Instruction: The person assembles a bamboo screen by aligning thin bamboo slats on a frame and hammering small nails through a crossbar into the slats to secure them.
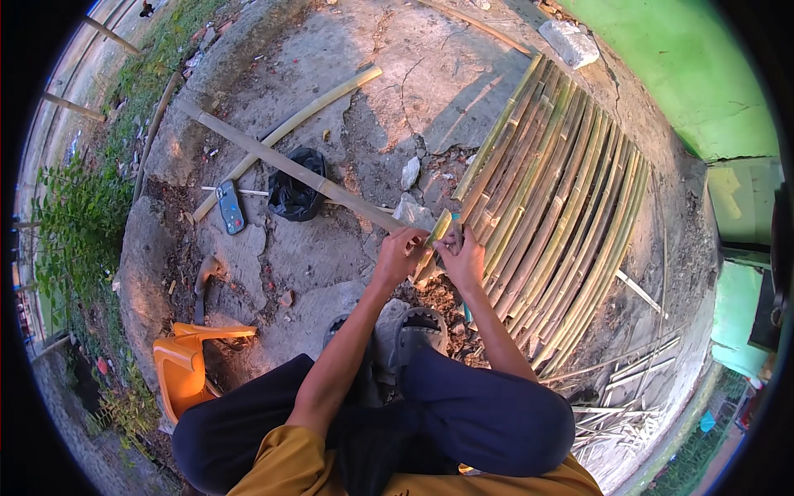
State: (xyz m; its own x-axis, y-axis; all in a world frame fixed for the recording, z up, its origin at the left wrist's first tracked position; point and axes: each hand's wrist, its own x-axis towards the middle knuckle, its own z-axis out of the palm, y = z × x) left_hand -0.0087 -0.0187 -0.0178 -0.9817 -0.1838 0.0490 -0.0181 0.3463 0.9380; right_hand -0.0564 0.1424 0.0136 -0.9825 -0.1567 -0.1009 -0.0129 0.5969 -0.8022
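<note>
I am wearing this camera on my head, the left one of a side-by-side pair, and it is facing steeply down at the ground [364, 124] before me. It is sitting near enough that my left hand [401, 256] and right hand [463, 258] are showing around the middle, while my knees [529, 417] are filling the lower part. Its fisheye lens is bending straight edges and reaching plants [78, 231] leftward and a green wall [695, 66] at upper right.

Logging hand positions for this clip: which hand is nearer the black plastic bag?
Left. In view, the left hand is below and right of the black plastic bag; the right hand is farther right, beside the bamboo slats.
</note>
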